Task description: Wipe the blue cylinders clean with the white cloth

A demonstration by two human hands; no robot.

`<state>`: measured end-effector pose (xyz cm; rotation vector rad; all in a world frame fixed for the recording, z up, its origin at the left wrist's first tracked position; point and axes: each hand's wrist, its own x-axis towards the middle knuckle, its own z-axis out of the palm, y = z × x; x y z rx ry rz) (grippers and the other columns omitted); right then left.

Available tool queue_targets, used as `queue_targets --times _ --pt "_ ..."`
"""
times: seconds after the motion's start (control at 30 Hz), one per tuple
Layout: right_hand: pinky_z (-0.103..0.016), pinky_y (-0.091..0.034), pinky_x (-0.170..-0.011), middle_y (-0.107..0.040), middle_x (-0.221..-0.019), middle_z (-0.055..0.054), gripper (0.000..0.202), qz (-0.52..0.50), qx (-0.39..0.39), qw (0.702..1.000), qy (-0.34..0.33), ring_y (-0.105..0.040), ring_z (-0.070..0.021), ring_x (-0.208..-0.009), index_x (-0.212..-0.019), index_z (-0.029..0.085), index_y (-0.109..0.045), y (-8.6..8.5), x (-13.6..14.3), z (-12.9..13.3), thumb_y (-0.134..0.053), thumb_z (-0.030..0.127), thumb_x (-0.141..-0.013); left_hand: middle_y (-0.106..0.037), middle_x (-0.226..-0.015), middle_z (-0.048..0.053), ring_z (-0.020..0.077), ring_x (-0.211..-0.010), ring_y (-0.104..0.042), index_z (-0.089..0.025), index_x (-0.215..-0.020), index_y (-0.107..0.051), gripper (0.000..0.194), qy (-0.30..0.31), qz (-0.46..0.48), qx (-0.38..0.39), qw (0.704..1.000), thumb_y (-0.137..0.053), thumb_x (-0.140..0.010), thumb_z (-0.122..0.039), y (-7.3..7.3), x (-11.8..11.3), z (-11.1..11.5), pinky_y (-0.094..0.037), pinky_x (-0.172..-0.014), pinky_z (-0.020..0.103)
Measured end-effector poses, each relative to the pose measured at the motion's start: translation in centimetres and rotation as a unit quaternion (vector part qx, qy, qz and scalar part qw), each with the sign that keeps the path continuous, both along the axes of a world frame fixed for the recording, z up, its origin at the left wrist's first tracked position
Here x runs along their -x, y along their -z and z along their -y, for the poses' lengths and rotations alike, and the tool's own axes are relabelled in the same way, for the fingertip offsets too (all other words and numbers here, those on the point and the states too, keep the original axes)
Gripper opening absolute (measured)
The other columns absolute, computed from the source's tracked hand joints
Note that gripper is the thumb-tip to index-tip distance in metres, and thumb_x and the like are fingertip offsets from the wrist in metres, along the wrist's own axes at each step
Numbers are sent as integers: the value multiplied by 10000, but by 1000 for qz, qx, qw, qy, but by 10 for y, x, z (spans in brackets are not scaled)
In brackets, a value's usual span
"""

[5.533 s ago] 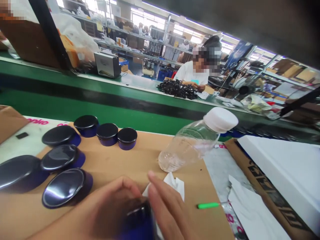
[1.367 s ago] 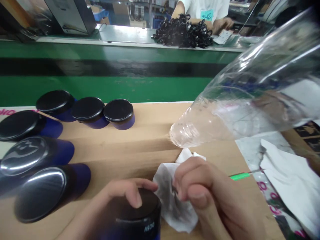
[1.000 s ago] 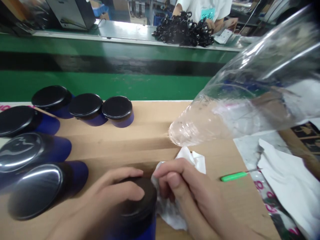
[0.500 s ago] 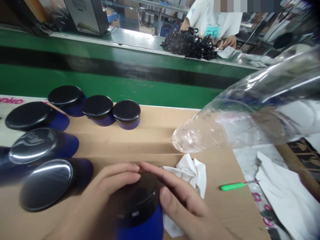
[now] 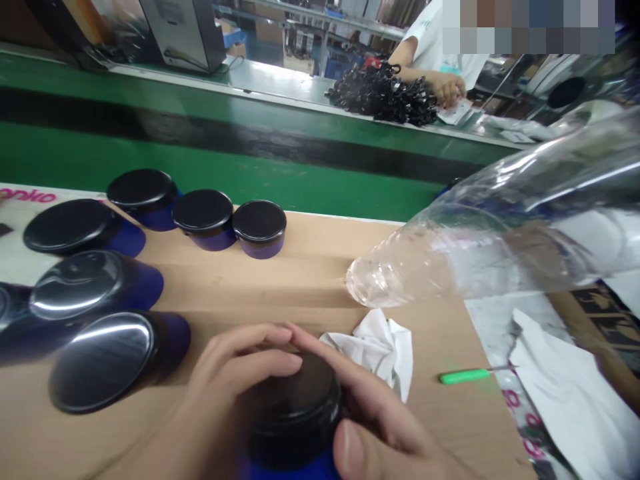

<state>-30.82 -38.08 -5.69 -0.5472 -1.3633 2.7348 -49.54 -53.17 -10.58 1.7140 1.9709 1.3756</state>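
Note:
A blue container with a black lid (image 5: 300, 407) stands near the bottom middle, between my two hands. My left hand (image 5: 235, 373) curves round its left side, with fingers over the lid's far edge. On the right side my right hand (image 5: 375, 413) is wrapped round it, thumb at the near right of the lid and fingertips meeting those of the left. A crumpled white cloth (image 5: 383, 347) lies just beyond my right hand. Several similar black-lidded containers (image 5: 260, 229) stand on the left part of the table.
A large clear plastic bottle (image 5: 430, 260) reaches in from the right. A green-handled tool (image 5: 465, 377) and a white sheet (image 5: 565, 380) lie at the right. Across the green divider (image 5: 225, 147), a person's hand (image 5: 447, 89) is beside a black cable pile (image 5: 385, 93).
Both hands and the held container have shifted slightly right, and the container looks turned a little. The person across has moved a hand over the white piece beside the cable pile.

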Motion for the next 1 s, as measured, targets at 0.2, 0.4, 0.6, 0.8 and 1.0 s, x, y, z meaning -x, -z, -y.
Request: queue_targets --times 0.2,0.4,0.6,0.8,1.0 --pt "-419 -175 -1447 -436 -1829 10 667 67 -72 995 31 -289 -212 -1755 -1678 373 -538 2 -2 0 -639 696 -1103 -759 -1255 -8 238 -1075 -820 -460 -1449 -633 532 -13 -24 39 999 -673 -944 -296 -8 7 9 -734 -900 259" --pt "-350 -425 -1347 -624 -1706 8 692 15 63 998 18 -544 -225 -1627 -1634 398 -611 1 10 6 -882 506 -1007 -748 -1236 -24 209 -1059 -822 -471 -1413 -685 450 -62 -34 55 996 -692 -982 -341 -14 -5 13 -706 -965 236" --pt "-434 -340 -1396 -589 -1738 -59 619 17 6 999 27 -504 -253 -1656 -1654 326 -607 15 5 5 -688 603 -1106 -800 -1360 -12 258 -1203 -827 -467 -1438 -691 495 -7 63 43 997 -792 -955 -426 -20 -9 -1 -684 -1104 328" --pt "-507 -297 -1406 -507 -1799 -70 735 68 -84 994 5 -451 -296 -1690 -1721 325 -508 9 2 -1 -639 691 -1097 -819 -1320 -4 256 -1141 -839 -459 -1407 -730 470 -14 1 50 999 -744 -961 -313 -22 -2 6 -707 -1025 310" --pt "-401 -354 -1370 -532 -1784 -18 657 -71 -145 987 5 -500 -261 -1658 -1746 408 -447 5 -2 1 -614 596 -1139 -846 -1297 13 301 -1162 -840 -431 -1260 -758 334 36 18 37 999 -766 -935 -353 3 6 15 -738 -986 377"
